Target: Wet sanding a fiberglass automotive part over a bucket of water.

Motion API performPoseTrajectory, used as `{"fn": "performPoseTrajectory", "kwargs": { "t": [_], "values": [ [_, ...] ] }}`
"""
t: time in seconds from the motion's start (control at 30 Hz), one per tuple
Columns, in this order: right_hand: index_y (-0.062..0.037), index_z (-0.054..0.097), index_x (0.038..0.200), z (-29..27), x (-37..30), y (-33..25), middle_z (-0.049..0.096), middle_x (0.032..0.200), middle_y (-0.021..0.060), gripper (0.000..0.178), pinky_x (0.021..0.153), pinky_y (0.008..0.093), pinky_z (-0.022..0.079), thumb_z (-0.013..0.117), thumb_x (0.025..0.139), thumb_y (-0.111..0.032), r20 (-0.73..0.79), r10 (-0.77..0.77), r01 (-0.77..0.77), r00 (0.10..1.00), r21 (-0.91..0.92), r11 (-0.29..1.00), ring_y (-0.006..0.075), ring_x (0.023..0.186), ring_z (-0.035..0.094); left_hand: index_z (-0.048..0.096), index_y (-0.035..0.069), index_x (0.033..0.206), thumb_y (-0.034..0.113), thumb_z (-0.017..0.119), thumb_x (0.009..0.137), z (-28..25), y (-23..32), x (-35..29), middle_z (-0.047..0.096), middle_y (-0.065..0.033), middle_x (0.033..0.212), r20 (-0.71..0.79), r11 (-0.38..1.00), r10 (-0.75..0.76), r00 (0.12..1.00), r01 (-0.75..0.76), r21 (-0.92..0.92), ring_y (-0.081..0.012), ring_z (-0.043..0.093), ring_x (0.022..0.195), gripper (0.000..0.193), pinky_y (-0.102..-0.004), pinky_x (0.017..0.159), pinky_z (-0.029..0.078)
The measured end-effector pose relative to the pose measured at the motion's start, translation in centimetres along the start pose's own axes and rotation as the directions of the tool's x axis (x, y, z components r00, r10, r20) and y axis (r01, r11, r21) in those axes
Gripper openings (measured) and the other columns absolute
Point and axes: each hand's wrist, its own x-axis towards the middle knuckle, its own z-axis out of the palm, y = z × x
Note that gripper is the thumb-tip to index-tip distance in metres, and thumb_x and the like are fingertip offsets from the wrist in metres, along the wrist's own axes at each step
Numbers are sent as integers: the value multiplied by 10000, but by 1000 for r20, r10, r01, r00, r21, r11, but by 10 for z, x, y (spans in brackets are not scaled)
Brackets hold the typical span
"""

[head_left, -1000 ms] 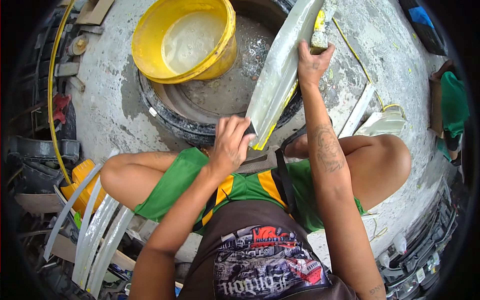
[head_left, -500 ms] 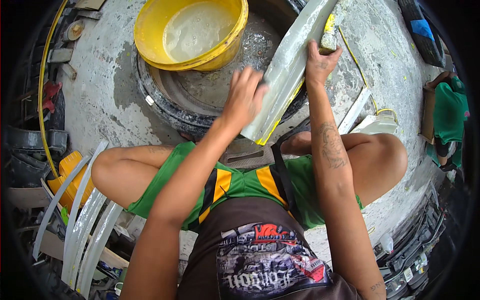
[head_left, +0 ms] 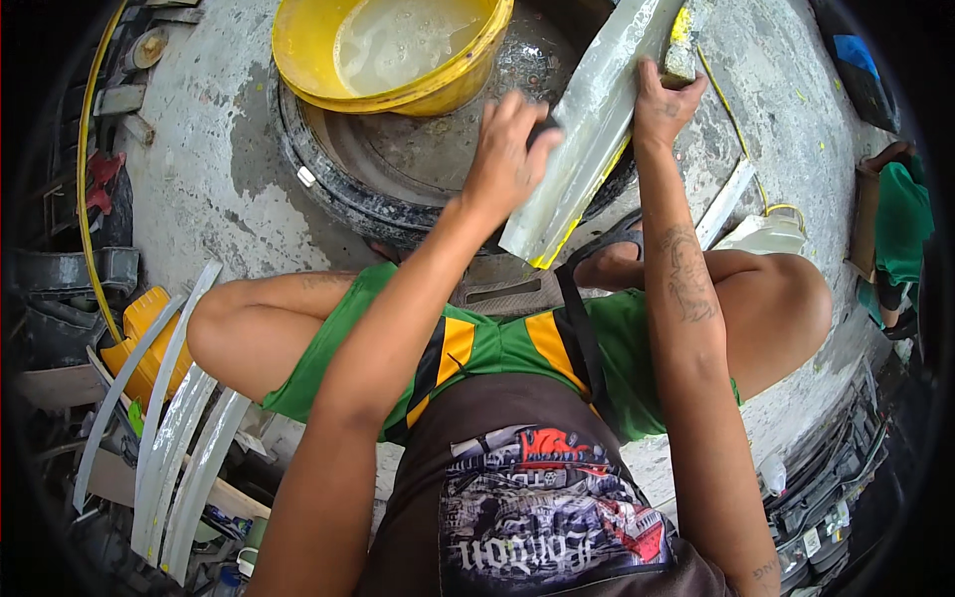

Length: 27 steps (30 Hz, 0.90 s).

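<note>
A long, wet grey-white panel (head_left: 587, 129) with yellow along one edge slants across the upper middle, over a black tyre. My left hand (head_left: 505, 159) is closed on a small dark pad (head_left: 543, 127) at the panel's left side; the fingers partly hide the pad. My right hand (head_left: 667, 107) grips the panel's right edge, with the thumb on the near face. Just above those fingers is a speckled grey and yellow block (head_left: 682, 50); whether the hand holds it too is unclear.
A yellow bucket (head_left: 477, 75) of cloudy water rests on the tyre (head_left: 343, 199). Several curved pale strips (head_left: 179, 428) and a yellow plastic piece (head_left: 149, 338) lie at the left. Dark parts are piled at the lower right (head_left: 816, 507). Someone in green (head_left: 900, 234) is at the far right.
My left hand has moved slightly up along the panel with the dark pad. My right hand keeps its hold. The whole view has shifted a little.
</note>
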Motion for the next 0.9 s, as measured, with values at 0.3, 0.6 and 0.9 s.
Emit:
{"fn": "performPoseTrajectory", "kwargs": {
  "t": [0.3, 0.6, 0.9],
  "values": [
    [58, 521, 1070, -1, 12, 25, 659, 919, 160, 629, 798, 394, 523, 896, 746, -330, -115, -152, 141, 982, -95, 985, 264, 832, 617, 663, -63, 1190, 105, 742, 872, -32, 22, -43, 622, -191, 1097, 227, 999, 28, 974, -34, 25, -378, 562, 1015, 368, -452, 904, 452],
    [44, 502, 1068, -5, 17, 33, 659, 919, 163, 613, 805, 401, 526, 879, 745, -315, -91, -144, 144, 985, -6, 990, 266, 829, 623, 655, -8, 1198, 87, 738, 861, -39, 56, -71, 591, -176, 1050, 233, 986, 56, 971, -89, 138, -378, 532, 977, 360, -464, 888, 451],
    [71, 508, 1163, -3, 15, 25, 673, 955, 200, 712, 854, 403, 530, 856, 718, -362, -116, -73, 58, 991, -130, 990, 300, 866, 646, 658, -29, 1176, 75, 724, 862, -38, 64, -72, 618, -185, 1082, 280, 981, 0, 960, -54, 184, -383, 551, 1008, 338, -459, 920, 453]
  ]
}}
